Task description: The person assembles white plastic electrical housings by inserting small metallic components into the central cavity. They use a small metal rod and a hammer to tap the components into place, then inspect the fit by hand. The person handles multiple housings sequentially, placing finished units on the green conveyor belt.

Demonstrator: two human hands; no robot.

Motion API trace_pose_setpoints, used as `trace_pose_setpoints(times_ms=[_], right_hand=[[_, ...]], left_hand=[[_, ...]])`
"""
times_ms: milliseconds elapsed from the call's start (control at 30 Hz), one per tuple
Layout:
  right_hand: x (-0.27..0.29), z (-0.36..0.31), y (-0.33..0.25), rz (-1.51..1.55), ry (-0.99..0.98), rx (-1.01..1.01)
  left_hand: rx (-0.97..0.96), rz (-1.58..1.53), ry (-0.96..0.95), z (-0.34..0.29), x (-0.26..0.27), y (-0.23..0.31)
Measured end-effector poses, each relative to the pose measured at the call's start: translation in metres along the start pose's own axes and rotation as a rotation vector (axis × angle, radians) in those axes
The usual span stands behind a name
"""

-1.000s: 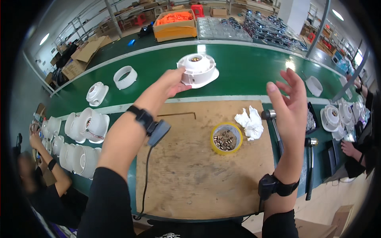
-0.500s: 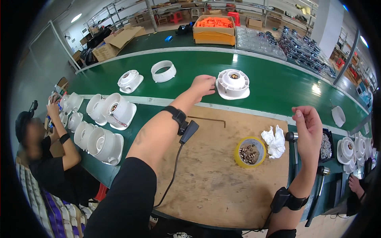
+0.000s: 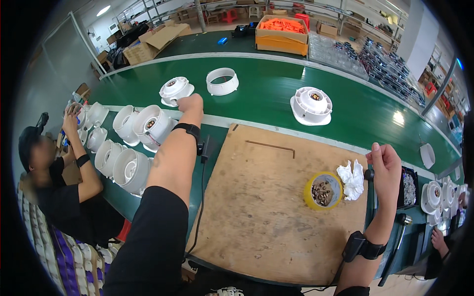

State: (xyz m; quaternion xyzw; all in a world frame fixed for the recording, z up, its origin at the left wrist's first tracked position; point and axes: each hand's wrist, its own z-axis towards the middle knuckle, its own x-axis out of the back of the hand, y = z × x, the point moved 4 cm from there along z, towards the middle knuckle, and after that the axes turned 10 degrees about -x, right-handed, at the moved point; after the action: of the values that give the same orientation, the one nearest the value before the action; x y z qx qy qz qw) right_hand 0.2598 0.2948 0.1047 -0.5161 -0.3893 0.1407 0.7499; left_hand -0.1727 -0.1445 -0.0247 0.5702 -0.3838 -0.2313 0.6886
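My left hand (image 3: 191,104) reaches over the near edge of the green conveyor, at the right side of a white round housing (image 3: 174,90) with a flanged base. Its fingertips are partly hidden, so I cannot tell whether they grip the flange. My right hand (image 3: 386,166) is raised over the right side of the wooden board, with fingers curled and thumb up; anything held in it is too small to make out. A second white housing (image 3: 312,105) with a brass-coloured centre stands on the conveyor, and a white ring (image 3: 222,82) lies between the two housings.
On the wooden board (image 3: 256,207) are a hex key (image 3: 270,145), a yellow tape roll (image 3: 310,193) holding small metal parts, and crumpled tissue (image 3: 351,179). A ratchet wrench (image 3: 397,244) lies at right. White cups (image 3: 132,170) stand at left, near a seated co-worker (image 3: 64,182).
My left hand has moved left, away from the housing on the right, to the one on the left. My right hand stays raised, slightly lower. The view has shifted a little to the left.
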Motion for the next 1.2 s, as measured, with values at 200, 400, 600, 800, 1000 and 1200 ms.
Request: trace_pose_setpoints(times_ms=[200, 400, 600, 800, 1000, 1200], right_hand=[[0.004, -0.003, -0.002, 0.02, -0.005, -0.015], [0.0, -0.009, -0.01, 0.005, -0.041, -0.022], [-0.006, -0.008, -0.004, -0.005, -0.039, -0.003], [-0.008, -0.008, -0.003, -0.036, -0.039, -0.015], [-0.009, -0.01, -0.006, -0.016, -0.043, 0.001], [-0.011, -0.013, -0.009, -0.038, -0.055, -0.028]], left_hand=[[0.165, -0.612, 0.015, -0.016, 0.002, 0.01], [0.172, -0.609, -0.015, -0.001, 0.008, 0.007], [0.118, -0.026, -0.041, -0.011, 0.004, 0.024], [-0.06, 0.305, 0.148, -0.029, 0.001, 0.041], [-0.317, 0.58, -0.096, -0.021, -0.005, 0.038], [-0.497, 0.365, -0.107, -0.011, -0.014, 0.024]])
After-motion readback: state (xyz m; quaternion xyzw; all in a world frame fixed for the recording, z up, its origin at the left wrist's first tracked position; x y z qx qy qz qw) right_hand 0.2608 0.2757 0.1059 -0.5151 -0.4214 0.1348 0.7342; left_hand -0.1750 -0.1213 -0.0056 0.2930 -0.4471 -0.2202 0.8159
